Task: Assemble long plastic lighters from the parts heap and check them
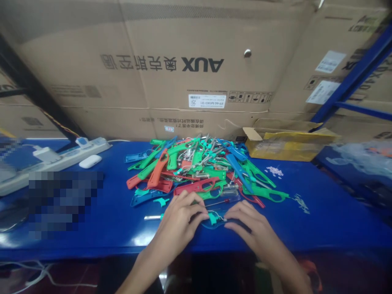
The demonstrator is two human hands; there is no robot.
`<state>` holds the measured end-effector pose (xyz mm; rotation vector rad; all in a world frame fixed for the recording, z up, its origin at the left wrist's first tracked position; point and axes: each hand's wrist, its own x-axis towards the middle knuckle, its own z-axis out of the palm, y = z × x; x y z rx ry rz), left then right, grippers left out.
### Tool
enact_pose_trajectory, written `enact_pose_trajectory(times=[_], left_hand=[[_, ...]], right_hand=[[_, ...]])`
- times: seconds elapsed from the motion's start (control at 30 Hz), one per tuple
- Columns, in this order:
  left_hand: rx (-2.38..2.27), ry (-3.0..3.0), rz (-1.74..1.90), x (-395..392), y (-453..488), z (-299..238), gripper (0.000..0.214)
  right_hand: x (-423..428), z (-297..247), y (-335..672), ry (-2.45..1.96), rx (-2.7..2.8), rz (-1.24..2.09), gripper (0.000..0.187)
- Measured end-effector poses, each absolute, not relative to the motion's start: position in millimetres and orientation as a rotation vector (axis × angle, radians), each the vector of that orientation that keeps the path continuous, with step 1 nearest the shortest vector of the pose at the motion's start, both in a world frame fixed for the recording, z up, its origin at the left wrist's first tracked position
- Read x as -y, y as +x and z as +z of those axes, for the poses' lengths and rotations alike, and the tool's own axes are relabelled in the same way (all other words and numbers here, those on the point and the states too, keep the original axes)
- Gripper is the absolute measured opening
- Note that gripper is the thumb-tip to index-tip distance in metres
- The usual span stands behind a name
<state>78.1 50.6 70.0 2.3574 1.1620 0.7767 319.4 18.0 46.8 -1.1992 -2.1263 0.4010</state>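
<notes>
A blue lighter casing (216,225) lies at the front of the table between my two hands. On it sits a green trigger (212,219), with a thin white wire (219,215) looping beside it. My left hand (185,214) is closed around the casing's left part, its thumb and fingertips near the trigger. My right hand (252,223) pinches the wire's end at the casing's right side. A metal lighter tube (152,217) sticks out left of my left hand; the hand hides the rest. Just behind my hands lies a screwdriver (219,202) with a clear handle.
Behind my hands is a heap of green, blue, red and orange lighter parts (183,163). A loose green trigger (161,202) lies left. Small pink pieces (275,171), thin pins (301,204) and an open carton (284,147) are right. A power strip (65,157) stands left.
</notes>
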Motion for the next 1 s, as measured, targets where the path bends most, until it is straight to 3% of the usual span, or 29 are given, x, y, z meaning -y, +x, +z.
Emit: enact_pose_trajectory(times=[0.5, 1.0], left_hand=[[-1.161, 2.22, 0.785, -53.4, 84.0, 73.0, 0.017], [-1.175, 2.573, 0.988, -41.6, 82.7, 60.2, 0.018]], right_hand=[[-16.5, 50.8, 320.4, -1.274, 2.183, 0.499, 0.008], [-15.9, 51.6, 319.2, -1.267, 2.171, 0.608, 0.008]])
